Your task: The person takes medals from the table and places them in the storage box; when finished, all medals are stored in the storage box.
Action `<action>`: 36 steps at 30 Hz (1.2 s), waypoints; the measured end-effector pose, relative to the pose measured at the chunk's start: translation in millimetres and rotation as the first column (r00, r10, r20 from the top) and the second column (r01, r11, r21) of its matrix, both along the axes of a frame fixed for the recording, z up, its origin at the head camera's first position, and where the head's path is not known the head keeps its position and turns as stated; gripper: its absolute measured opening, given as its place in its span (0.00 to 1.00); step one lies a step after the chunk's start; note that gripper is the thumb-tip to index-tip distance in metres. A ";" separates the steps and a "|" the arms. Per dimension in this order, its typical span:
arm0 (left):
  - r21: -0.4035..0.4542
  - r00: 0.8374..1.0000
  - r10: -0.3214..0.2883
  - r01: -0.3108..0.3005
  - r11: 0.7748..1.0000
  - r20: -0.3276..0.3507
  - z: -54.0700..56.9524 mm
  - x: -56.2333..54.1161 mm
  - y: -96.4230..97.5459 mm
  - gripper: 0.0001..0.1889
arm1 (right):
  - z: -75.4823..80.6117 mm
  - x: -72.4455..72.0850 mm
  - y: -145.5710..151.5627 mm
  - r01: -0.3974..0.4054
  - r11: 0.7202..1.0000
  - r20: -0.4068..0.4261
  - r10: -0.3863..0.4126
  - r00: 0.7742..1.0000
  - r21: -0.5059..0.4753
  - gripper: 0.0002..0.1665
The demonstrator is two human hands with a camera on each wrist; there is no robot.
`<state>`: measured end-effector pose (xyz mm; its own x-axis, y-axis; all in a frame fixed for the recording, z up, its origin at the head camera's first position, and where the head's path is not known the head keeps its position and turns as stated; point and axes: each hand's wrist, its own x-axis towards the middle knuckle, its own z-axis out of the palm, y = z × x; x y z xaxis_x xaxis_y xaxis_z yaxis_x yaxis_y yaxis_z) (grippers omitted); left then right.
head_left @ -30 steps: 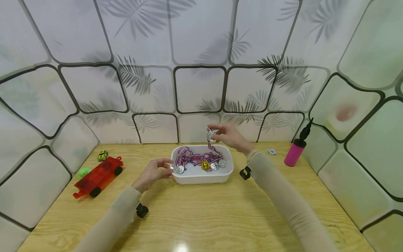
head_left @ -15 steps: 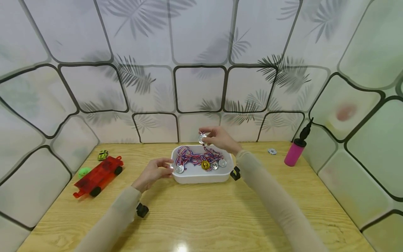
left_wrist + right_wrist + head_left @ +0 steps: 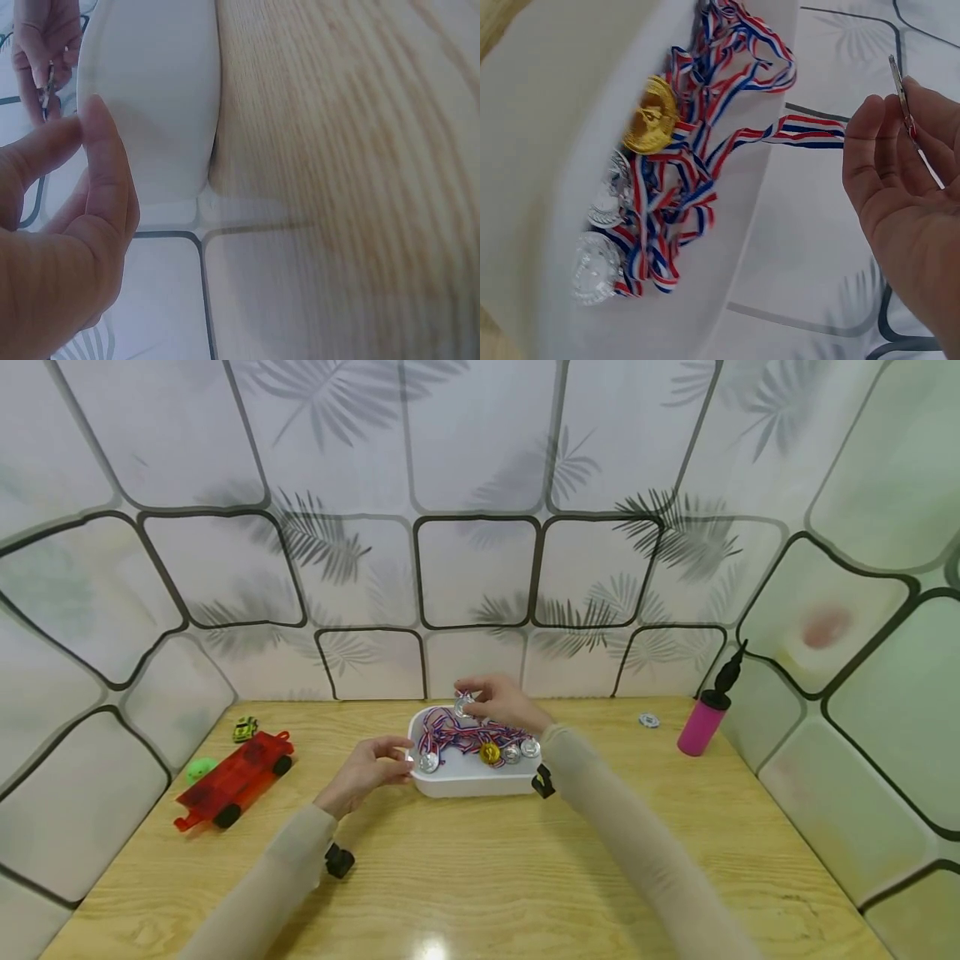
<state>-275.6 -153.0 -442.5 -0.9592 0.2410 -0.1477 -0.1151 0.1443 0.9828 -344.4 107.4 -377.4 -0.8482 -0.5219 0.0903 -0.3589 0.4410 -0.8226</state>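
My right hand pinches a silver medal above the back of a white plastic tub. Edge-on between thumb and fingers, the same medal shows in the right wrist view, its red, white and blue ribbon trailing down into the tub. At the tub's left end my left hand grips the rim between thumb and fingertips. Inside lie a gold medal, a silver medal at the left, two silver medals at the right, and a tangle of striped ribbons.
On the left of the wooden table stand a red toy wagon, a green toy and a small yellow toy car. A pink hand pump and a small round chip are at the right. Patterned cloth encloses the back and sides.
My right hand has carried the silver medal left and lower over the tub, its ribbon following. The left hand stays at the rim.
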 end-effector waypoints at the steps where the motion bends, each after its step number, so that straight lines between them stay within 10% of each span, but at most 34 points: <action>1: 0.002 1.000 0.003 -0.003 1.000 0.000 0.0 0.2 0.2 0.25 | -3.2 -1.1 -0.4 -0.002 1.000 0.001 0.002 1.000 0.006 0.28; 19: 0.007 1.000 0.015 -0.015 1.000 -0.001 -1.8 1.6 1.4 0.25 | -49.0 -3.0 2.7 -0.035 0.999 0.129 0.038 0.991 -0.027 0.07; 36: 0.025 1.000 0.012 -0.012 1.000 -0.004 -1.6 1.7 1.7 0.24 | -62.6 -5.1 -1.5 0.006 0.999 0.153 -0.013 0.988 0.048 0.17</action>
<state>-273.8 -151.3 -444.1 -0.9626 0.2329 -0.1383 -0.1131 0.1184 0.9865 -349.5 105.9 -440.0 -0.8550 -0.5144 -0.0661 -0.2256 0.4836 -0.8457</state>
